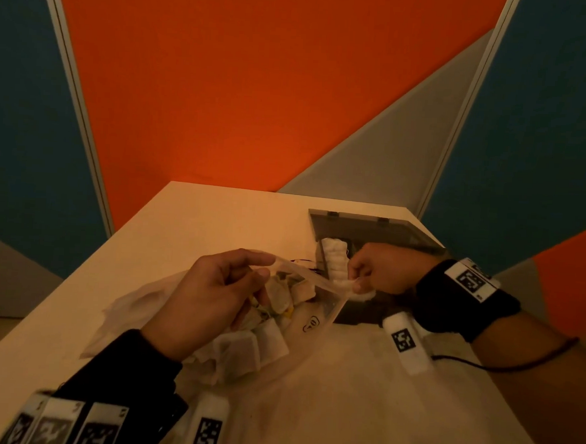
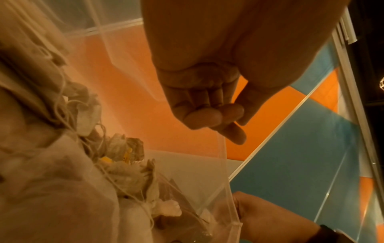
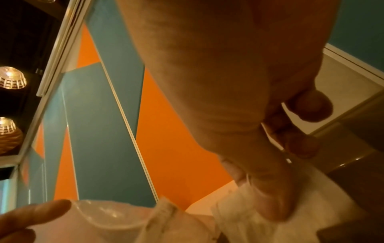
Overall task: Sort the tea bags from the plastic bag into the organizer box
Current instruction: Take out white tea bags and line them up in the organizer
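**Bag mouth held apart over the table**

The pale table (image 1: pixel 190 224) bears a dark organizer box (image 1: pixel 365 312) at two o'clock, white bags packed inside. The clear plastic bag (image 1: pixel 300 326), centre, is stretched open: one rim is pinched by the left hand (image 1: pixel 211 298), the other by the right hand (image 1: pixel 383 269). Crumpled beige tea bags (image 1: pixel 281 297) with strings fill it. A small printed mark is unreadable.

Clear plastic bag (image 1: pixel 319 283), dark smoky organizer box (image 1: pixel 368 230), orange-teal-grey wall (image 1: pixel 256 102)

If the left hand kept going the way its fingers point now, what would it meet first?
Probably the right hand: the left hand points along the plastic bag rim both pinch, with only that strip between them; depth is unclear.
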`<state>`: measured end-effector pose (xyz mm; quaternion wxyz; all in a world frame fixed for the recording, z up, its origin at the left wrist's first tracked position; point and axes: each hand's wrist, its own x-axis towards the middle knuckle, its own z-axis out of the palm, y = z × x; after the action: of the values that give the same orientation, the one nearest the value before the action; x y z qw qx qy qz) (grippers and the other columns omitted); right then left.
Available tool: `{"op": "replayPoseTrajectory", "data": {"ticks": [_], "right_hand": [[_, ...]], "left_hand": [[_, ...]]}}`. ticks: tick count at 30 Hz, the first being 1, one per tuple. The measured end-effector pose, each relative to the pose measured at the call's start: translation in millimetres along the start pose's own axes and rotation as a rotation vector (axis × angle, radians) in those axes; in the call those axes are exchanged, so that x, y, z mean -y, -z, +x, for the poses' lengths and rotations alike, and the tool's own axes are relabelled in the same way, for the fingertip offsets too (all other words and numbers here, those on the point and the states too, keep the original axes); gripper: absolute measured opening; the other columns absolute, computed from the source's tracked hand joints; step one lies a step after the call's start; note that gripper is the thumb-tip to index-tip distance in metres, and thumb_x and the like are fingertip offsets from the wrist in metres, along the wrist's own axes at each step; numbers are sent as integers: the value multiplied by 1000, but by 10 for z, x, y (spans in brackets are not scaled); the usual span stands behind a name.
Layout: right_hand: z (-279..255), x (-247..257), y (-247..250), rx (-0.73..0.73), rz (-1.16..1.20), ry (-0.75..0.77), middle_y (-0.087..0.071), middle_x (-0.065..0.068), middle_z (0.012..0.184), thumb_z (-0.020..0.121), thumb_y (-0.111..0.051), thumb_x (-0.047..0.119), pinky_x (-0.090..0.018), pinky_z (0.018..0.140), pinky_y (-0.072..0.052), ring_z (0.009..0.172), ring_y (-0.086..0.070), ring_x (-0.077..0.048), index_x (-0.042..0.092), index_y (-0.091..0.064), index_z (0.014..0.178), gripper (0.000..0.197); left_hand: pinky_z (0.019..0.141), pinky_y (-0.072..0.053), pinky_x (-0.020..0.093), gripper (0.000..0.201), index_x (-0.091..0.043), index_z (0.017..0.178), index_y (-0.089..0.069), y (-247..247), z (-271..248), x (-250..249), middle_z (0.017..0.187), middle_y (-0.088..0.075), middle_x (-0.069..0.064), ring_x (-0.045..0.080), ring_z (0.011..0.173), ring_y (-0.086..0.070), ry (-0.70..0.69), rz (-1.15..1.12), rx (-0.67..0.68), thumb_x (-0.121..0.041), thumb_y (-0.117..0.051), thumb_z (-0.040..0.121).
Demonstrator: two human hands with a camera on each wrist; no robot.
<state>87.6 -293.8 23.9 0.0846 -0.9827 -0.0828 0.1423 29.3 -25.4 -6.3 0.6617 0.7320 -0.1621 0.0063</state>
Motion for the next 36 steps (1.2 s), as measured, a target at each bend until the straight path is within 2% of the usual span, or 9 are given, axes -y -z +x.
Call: {"op": "replayPoseTrajectory", "data": {"ticks": [3,6,9,16,20,25,28,32,36], "right_hand": [[86,55,-30,87,-80,-22,-63,9,81,91,-64,19,-28,81,-53,81,-59,-12,30,-67,78,17],[186,121,-28,129,-166,-31,-62,12,77,89,-64,15,-23,70,-47,75,-56,-8,25,-74,90,14],[276,126,4,133,-210,-45,-66,6,89,90,-63,17,-25,78,-50,83,-58,-12,19,-75,106,19],[395,29,15,49,-140,-97,-68,1,106,90,-68,21,-26,82,-43,94,-59,-14,17,-73,110,22],[326,28,89,-174,-149,-118,-61,4,113,86,-70,21,-26,76,-45,94,-58,-14,25,-65,115,30],[-371,584,245,-479,-86,45,-64,6,89,90,-64,36,-33,74,-52,79,-58,-11,26,-65,89,9],[-776,1039,104,-334,-20,147,-65,8,79,90,-63,39,-32,72,-54,73,-59,-6,25,-69,82,17],[-720,1253,-293,-137,-75,248,-70,2,85,92,-60,30,-23,59,-49,70,-62,-9,19,-71,90,16],[-343,1179,-613,-102,-6,196,-59,2,74,92,-59,23,-16,31,-37,47,-50,-6,14,-56,97,11]], "left_hand": [[41,-33,25,19,-9,109,-67,-7,3,7,63,-64,10,27,49,-39,7,-13,-2,-7,-52,96],[41,-34,25,20,-9,109,-67,-2,5,10,62,-65,9,26,47,-40,-2,-11,-5,-8,-53,95],[41,-34,24,20,-8,109,-66,-10,6,20,61,-65,7,24,45,-41,-13,5,-5,-7,-51,96],[41,-35,24,24,-8,111,-65,-7,17,44,63,-65,8,23,43,-41,-13,24,6,-2,-44,99],[43,-36,25,28,-9,112,-64,-12,19,65,63,-66,5,23,45,-42,15,39,26,1,-40,101],[44,-39,23,30,-9,111,-64,1,20,85,65,-66,5,20,46,-46,33,127,34,4,-39,100],[61,-48,26,30,-9,108,-69,91,38,153,80,-70,4,8,63,-57,28,400,99,6,-50,91],[82,-51,29,28,-23,109,-67,187,2,192,105,-65,-4,12,89,-59,117,851,248,-17,-68,82],[79,-48,31,51,-22,119,-49,174,-45,176,116,-57,0,17,98,-53,250,1048,349,-22,-73,75]]}}
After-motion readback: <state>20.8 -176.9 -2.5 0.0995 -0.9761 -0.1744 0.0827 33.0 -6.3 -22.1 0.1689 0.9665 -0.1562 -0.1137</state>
